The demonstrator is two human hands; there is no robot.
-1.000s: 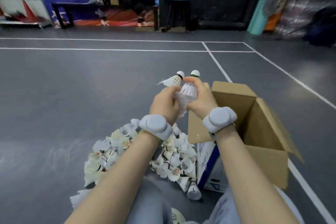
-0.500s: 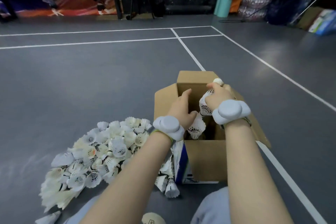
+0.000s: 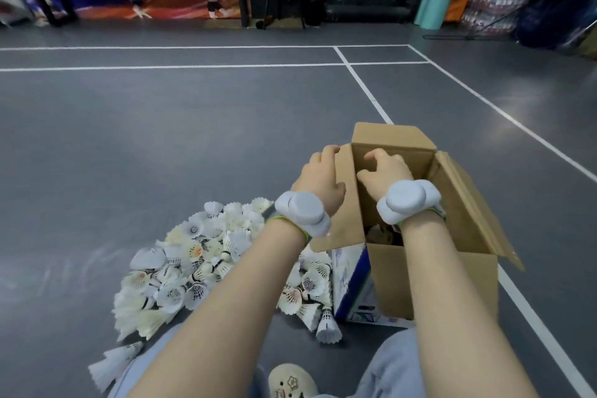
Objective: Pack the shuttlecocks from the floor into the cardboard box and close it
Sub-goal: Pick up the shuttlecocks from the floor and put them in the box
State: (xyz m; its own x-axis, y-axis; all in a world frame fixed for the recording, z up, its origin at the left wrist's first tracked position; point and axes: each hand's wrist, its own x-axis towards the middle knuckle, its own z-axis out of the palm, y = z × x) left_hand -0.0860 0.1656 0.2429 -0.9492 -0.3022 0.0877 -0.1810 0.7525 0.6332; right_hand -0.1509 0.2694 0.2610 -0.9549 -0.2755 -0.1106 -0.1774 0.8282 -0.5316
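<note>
We see the cardboard box [image 3: 433, 278] open at center-right of frame, flaps up. L hand [image 3: 323, 176] rests on its left flap, fingers relaxed & empty. R hand [image 3: 384, 170] is over the opening, loosely curled, holding nothing. Shuttlecocks [image 3: 200, 265] are piled on the floor [image 3: 161, 139] at lower left, just beside the box.

Box [image 3: 433, 281] contents mostly hidden

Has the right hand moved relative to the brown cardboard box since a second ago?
Yes. The right hand moved from above the cardboard box rim down into it.
</note>
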